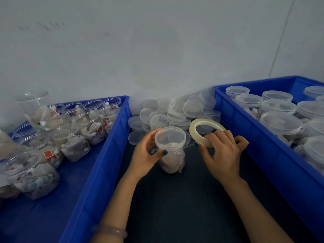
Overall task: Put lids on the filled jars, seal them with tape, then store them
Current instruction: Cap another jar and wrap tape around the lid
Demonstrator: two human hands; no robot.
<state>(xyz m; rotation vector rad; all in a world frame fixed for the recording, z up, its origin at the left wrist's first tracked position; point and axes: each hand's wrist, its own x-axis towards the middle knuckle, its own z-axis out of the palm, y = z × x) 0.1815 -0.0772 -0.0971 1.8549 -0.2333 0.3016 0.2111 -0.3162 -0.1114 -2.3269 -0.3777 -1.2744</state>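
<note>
1 filled jar (172,162), lid on, upright on the dark table (184,199) between 2 blue bins, left bin (108,155) and right bin (263,146); left hand (147,155) grips its rim, right hand (222,155) grips 1 tape roll (192,133), strip stretched to the jar; loose lids (175,111) heaped behind, too overlapped to count.

A clear lidded jar (172,151) of pale packets stands upright; tape (206,132) stretches to its rim.

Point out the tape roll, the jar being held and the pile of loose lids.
tape roll (192,131), head view, left side of the ring.
jar (172,161), head view, filled body below the lid.
loose lids (192,107), head view, one lid atop the pile.
</note>
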